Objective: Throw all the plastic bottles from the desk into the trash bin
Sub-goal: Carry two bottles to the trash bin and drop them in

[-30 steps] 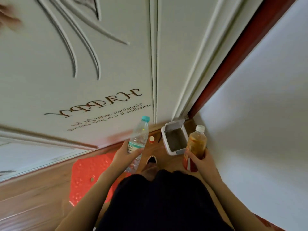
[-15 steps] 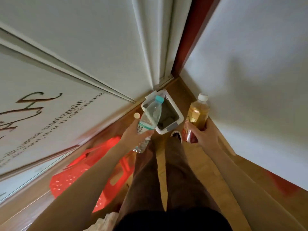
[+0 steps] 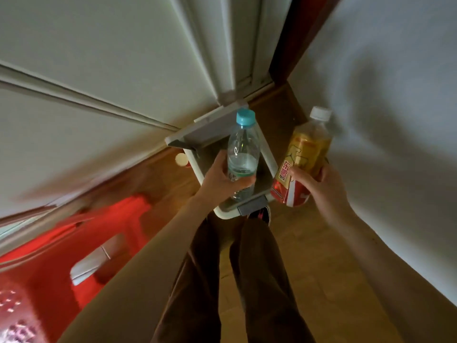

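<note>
My left hand (image 3: 221, 178) grips a clear water bottle (image 3: 243, 149) with a blue cap, held upright directly over the open white trash bin (image 3: 194, 160) on the floor. My right hand (image 3: 319, 188) holds a tea bottle (image 3: 305, 154) with a white cap, amber liquid and a red and yellow label, just to the right of the bin's rim. The bin's lid (image 3: 210, 127) stands open at the far side, against the door. The inside of the bin is mostly hidden behind the water bottle and my hand.
A white door fills the left and top. A white wall (image 3: 395, 120) runs close on the right. A red plastic stool (image 3: 94, 243) lies at the lower left. A small white-capped item (image 3: 181, 159) sits left of the bin. My legs and a shoe (image 3: 262, 214) stand before the bin.
I have stepped closer to the bin. Both bottles have moved forward; the water bottle now hangs over the bin's opening and the tea bottle sits beside its right rim.
</note>
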Demonstrator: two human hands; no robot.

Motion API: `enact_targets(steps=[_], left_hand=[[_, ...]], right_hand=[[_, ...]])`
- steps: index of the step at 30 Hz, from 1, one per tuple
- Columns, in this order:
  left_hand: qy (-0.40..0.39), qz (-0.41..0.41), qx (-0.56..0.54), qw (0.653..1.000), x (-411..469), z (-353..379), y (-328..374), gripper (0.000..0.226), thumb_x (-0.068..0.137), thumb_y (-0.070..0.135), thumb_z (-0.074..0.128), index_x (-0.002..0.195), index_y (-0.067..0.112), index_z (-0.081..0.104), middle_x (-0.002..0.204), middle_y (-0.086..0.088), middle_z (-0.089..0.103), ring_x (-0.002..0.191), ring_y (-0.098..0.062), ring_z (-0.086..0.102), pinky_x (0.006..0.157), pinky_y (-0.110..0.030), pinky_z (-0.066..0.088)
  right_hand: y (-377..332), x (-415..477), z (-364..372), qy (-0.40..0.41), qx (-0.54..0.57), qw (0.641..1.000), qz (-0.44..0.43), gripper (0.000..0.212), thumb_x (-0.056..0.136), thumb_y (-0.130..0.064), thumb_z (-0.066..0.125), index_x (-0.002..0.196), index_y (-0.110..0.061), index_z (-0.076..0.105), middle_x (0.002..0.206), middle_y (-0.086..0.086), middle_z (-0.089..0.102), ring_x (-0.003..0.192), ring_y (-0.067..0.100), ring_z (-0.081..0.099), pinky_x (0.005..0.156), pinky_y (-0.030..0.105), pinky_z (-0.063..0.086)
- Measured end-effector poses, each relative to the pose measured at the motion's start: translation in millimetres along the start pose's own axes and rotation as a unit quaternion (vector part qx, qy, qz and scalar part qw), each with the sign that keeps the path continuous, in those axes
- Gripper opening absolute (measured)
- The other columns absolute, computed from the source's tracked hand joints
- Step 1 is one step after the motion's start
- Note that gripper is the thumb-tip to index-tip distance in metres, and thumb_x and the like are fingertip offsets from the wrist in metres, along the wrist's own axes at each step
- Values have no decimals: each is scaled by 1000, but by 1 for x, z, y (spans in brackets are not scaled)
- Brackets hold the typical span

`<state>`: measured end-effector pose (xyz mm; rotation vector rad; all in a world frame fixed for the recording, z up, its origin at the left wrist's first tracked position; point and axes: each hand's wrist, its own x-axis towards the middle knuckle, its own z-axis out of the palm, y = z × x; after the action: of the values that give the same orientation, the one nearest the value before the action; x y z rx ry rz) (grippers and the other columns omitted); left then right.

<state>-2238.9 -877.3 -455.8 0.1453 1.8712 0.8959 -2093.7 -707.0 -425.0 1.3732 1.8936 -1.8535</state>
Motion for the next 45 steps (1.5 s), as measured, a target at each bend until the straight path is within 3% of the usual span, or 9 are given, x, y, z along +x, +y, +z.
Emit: enact_targets(steps=[3, 6, 11, 15, 20, 31, 37, 41, 45], left_hand=[[24, 5, 7, 1000, 21, 10, -22, 77, 67, 33, 85, 131, 27, 43, 125, 8, 60, 116, -14, 58, 99, -39, 49], [72, 13, 22, 997, 35, 17, -36, 75, 68, 35, 83, 132, 25, 45, 126, 7, 60, 114, -12, 56, 93, -30, 48], [73, -7, 8, 997, 61, 34, -48, 77, 70, 29, 83, 135, 21, 42, 130, 2, 58, 111, -10, 53, 84, -22, 45], [81, -38, -21, 996, 78, 50, -55, 81, 71, 22, 83, 139, 18, 39, 136, -3, 54, 124, -20, 51, 83, -18, 42], [86, -60, -39, 994, 90, 58, -63, 84, 70, 16, 83, 140, 16, 37, 140, -7, 51, 130, -24, 49, 93, -27, 41], [106, -35, -63, 992, 95, 65, -68, 81, 70, 15, 84, 138, 19, 40, 138, -6, 54, 129, -24, 50, 101, -35, 45], [131, -13, -8, 991, 69, 53, -54, 82, 75, 24, 80, 143, 24, 34, 141, -1, 51, 130, -21, 48, 102, -35, 44], [168, 74, 74, 980, 21, 28, -44, 59, 86, 22, 69, 139, 19, 45, 135, 1, 57, 123, -13, 54, 102, -36, 49], [252, 154, 91, 951, -15, -3, -52, 39, 89, 14, 63, 128, 11, 56, 121, 0, 61, 112, -19, 60, 94, -37, 52]], right_hand=[[14, 18, 4, -35, 2, 999, -12, 30, 84, -25, 68, 108, -33, 53, 101, -15, 65, 79, -14, 66, 65, 5, 51], [22, 25, 6, -51, 18, 998, -19, 26, 84, -27, 70, 104, -33, 55, 90, -15, 71, 82, -10, 68, 66, 7, 53], [36, 31, 3, -81, 77, 994, -5, 33, 73, -45, 70, 103, -38, 61, 101, -15, 75, 99, 13, 71, 79, 24, 59], [36, 32, 0, -94, 90, 991, 1, 32, 75, -34, 62, 106, -31, 58, 94, -18, 75, 90, 7, 72, 68, 17, 57], [30, 28, 4, -84, 38, 995, -28, 20, 87, -28, 62, 104, -36, 55, 92, -16, 72, 86, -4, 70, 66, 10, 53], [28, 27, 10, -68, 31, 996, -44, 22, 86, -22, 59, 106, -31, 53, 99, -18, 65, 80, -12, 67, 62, 6, 50], [23, 21, 12, -57, 28, 997, -35, 32, 80, -33, 62, 111, -32, 53, 101, -17, 66, 84, -10, 68, 65, 7, 52], [17, 12, 18, -45, 28, 998, -24, 44, 79, -33, 66, 121, -23, 55, 109, -11, 67, 87, -10, 67, 68, 8, 52], [8, 6, 29, -42, 23, 999, -22, 58, 74, -39, 69, 126, -19, 53, 111, -9, 67, 92, -7, 67, 71, 9, 53]])
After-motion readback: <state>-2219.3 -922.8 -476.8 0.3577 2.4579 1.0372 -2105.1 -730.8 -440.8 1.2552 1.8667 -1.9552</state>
